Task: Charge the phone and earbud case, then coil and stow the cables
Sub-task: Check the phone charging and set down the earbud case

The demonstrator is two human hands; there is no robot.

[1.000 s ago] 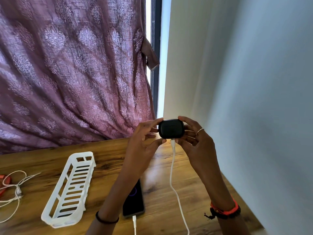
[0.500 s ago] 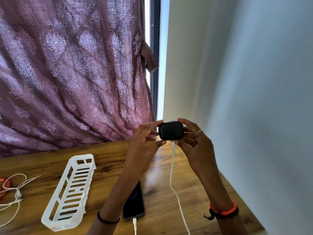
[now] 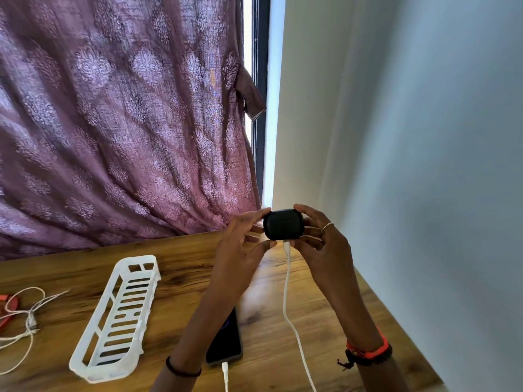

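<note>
Two hands share one small, rounded, matte-black plastic earbud case (image 3: 283, 224), held in the air above the far end of the brown wood-grain counter (image 3: 325, 321). The left hand (image 3: 244, 244) pinches its nine o'clock side between thumb and fingertips, and the right hand (image 3: 319, 244) clasps its three o'clock side the same way. From the case's six o'clock face a thin white charging cable (image 3: 286, 292) drops to the counter and runs off the bottom edge of the view. A sliver of bright metal shows between plug and case, so the plug may not be fully home. At about seven o'clock from the case a dark slab-shaped phone (image 3: 226, 346) lies flat, partly hidden by the left forearm, with a faint purple ring on its screen and a second white cable (image 3: 225, 376) at its near end. Farther out at eight o'clock lies a long white slotted plastic basket (image 3: 119, 315), and past it a loose tangle of thin white wire (image 3: 28, 315) beside something orange (image 3: 5, 304). A patterned mauve curtain (image 3: 127, 123) hangs behind. The likeliest failure, to my eye, is a half-seated plug working loose as the case is set down and the cable pulls sideways, leaving it uncharged. Fingertip holds on a smooth shell could also slip under a push, dropping the case, and a tug on its cable could disturb the phone nearby.
</note>
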